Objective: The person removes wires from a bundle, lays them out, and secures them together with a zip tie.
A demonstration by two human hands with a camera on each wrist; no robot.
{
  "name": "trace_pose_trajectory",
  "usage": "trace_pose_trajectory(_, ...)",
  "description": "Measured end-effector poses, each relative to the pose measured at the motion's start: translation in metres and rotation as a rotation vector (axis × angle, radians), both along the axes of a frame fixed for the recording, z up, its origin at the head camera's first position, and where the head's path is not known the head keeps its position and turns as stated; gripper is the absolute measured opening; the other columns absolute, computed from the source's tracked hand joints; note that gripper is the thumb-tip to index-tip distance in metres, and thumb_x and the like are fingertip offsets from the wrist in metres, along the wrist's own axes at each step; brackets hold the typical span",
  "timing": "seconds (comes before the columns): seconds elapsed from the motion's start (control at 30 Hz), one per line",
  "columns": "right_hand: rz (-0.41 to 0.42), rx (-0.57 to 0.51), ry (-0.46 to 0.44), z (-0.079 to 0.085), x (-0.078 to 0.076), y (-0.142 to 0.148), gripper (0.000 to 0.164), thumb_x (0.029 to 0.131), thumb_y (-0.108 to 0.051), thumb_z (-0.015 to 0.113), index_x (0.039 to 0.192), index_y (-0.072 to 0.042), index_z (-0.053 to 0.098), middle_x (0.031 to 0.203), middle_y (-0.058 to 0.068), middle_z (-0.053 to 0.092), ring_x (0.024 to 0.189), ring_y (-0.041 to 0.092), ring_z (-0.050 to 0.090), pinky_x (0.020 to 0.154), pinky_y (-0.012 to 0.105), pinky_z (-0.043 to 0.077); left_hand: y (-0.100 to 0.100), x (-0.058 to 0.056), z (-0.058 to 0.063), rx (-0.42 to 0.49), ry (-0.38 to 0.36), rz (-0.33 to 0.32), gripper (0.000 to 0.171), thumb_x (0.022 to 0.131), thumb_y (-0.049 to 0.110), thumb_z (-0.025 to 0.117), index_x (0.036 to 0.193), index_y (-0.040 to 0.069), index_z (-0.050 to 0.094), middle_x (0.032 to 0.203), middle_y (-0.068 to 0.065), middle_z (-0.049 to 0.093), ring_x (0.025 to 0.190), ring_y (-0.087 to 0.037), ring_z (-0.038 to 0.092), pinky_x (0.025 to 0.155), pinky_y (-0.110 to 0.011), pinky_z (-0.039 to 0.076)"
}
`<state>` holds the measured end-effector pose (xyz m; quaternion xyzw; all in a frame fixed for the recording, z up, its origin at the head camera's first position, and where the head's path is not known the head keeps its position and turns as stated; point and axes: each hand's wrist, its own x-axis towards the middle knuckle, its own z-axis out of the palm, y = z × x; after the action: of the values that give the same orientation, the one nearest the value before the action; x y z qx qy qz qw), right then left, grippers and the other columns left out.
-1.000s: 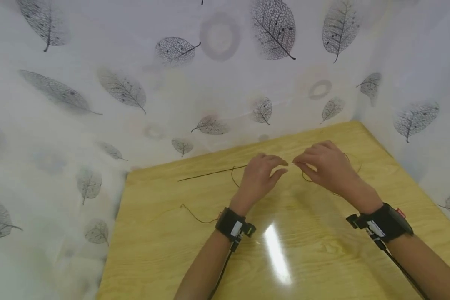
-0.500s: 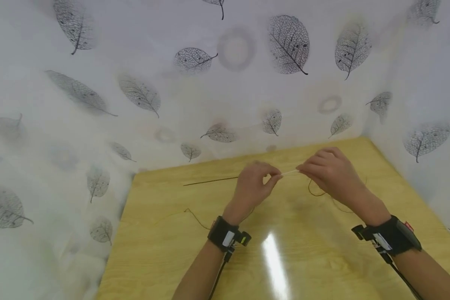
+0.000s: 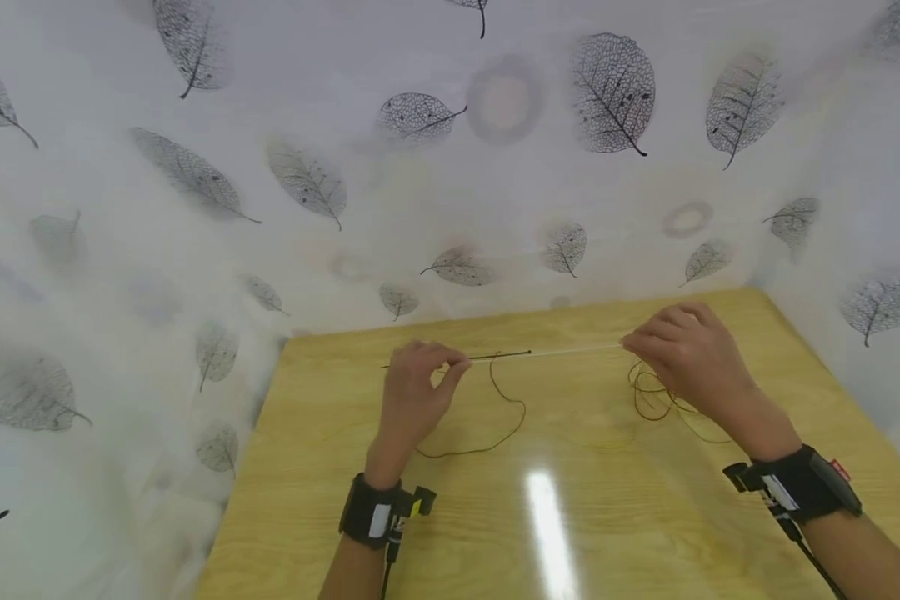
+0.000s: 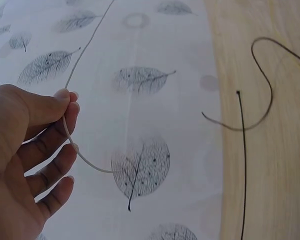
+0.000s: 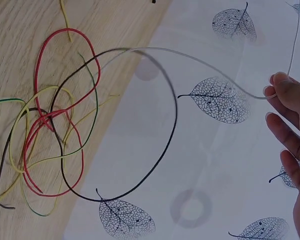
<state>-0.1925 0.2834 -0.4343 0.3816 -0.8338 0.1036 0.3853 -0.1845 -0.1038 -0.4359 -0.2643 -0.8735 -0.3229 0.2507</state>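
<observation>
A thin white wire [image 3: 547, 352] runs nearly straight between my two hands, just above the table. My left hand [image 3: 417, 390] pinches it between thumb and forefinger, and a short free end curves down past the other fingers in the left wrist view. At the right, my right hand [image 3: 693, 367] pinches the same wire between thumb and fingertips. In the right wrist view, a curved length of the white wire [image 5: 190, 55] extends from that pinch toward a tangle of thin wires, where a red loop [image 5: 72, 29] and a black loop [image 5: 176, 105] stand out.
On the wood-grain table [image 3: 450, 517], a straight black strand [image 4: 244, 160] with a small knob at one end lies behind my left hand. A curved dark wire [image 4: 271, 95] crosses near it. Leaf-patterned wall covering [image 3: 495, 192] borders the table's back and sides.
My hands were close together; the left took the white wire's end beside the right. It then moved left, drawing the wire out long between them. The right hand shifted slightly right in view.
</observation>
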Motion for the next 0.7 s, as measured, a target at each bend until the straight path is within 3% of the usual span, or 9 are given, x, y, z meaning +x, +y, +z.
trace_pose_trajectory(0.2,-0.041,0.015,-0.023,-0.01,-0.005,0.0,0.044,0.111,-0.03,0.045,0.097,-0.005,0.078,0.085,0.011,0.074,0.086,0.036,0.066,0.086,0.056,0.048,-0.042,0.012,-0.011,-0.005,-0.034,0.086,0.006,0.091,0.018,0.08,0.096,0.016,0.08,0.089,0.004,0.075,0.085,-0.023,0.063,0.085,-0.05,0.045)
trace_pose_trajectory(0.43,-0.13,0.067,-0.022,-0.021,-0.016,0.018,0.052,0.113,-0.036,0.038,0.097,-0.004,0.076,0.081,0.013,0.073,0.085,0.036,0.065,0.09,0.058,0.048,-0.086,0.016,-0.022,0.005,-0.023,0.174,0.006,0.088,0.014,0.082,0.094,0.015,0.08,0.09,0.002,0.076,0.077,-0.022,0.061,0.082,-0.051,0.043)
trace_pose_trajectory(0.6,-0.146,0.065,-0.026,-0.026,-0.017,0.037,0.06,0.114,-0.042,0.031,0.099,-0.005,0.077,0.083,0.012,0.074,0.086,0.037,0.065,0.089,0.058,0.048,-0.118,0.02,-0.031,-0.02,-0.051,0.242,0.006,0.09,0.017,0.081,0.096,0.014,0.08,0.091,-0.001,0.077,0.077,-0.024,0.061,0.081,-0.052,0.042)
trace_pose_trajectory(0.7,-0.176,0.078,-0.055,-0.028,-0.012,0.05,0.064,0.114,-0.042,0.027,0.1,-0.006,0.077,0.085,0.013,0.074,0.087,0.039,0.064,0.09,0.058,0.047,-0.145,0.026,-0.039,-0.035,-0.057,0.322,0.008,0.091,0.017,0.08,0.097,0.012,0.08,0.09,-0.005,0.076,0.076,-0.026,0.061,0.077,-0.049,0.042)
